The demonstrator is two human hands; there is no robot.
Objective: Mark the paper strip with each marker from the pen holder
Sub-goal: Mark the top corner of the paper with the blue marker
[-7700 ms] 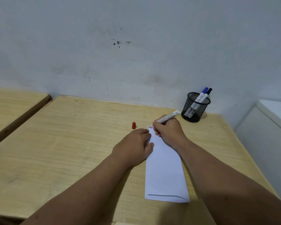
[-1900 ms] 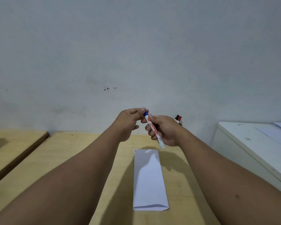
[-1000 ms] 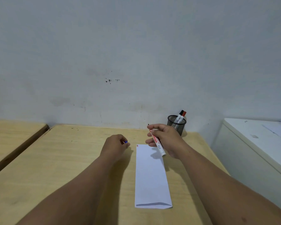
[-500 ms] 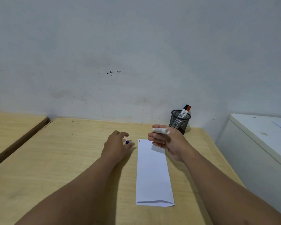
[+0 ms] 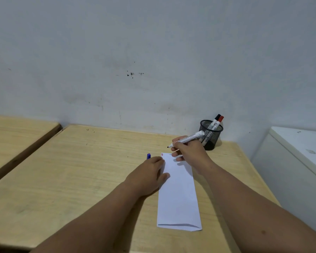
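A white paper strip (image 5: 179, 194) lies lengthwise on the wooden table (image 5: 80, 170), with small red and blue marks at its far left corner. My left hand (image 5: 150, 172) rests flat on the strip's left edge, holding nothing. My right hand (image 5: 188, 152) grips an uncapped white marker (image 5: 188, 138); its dark tip points left, just above the strip's far end. A blue cap (image 5: 148, 156) stands on the table beside my left fingers. The black mesh pen holder (image 5: 210, 133) at the back holds a black-capped and a red-capped marker (image 5: 216, 121).
A grey wall runs behind the table. A second wooden table (image 5: 11, 136) sits to the left across a narrow gap. A white cabinet (image 5: 299, 156) stands to the right of the table.
My left hand set the blue cap on the table and moved onto the strip's edge. My right hand turned the marker tip forward and lowered it toward the strip's far end.
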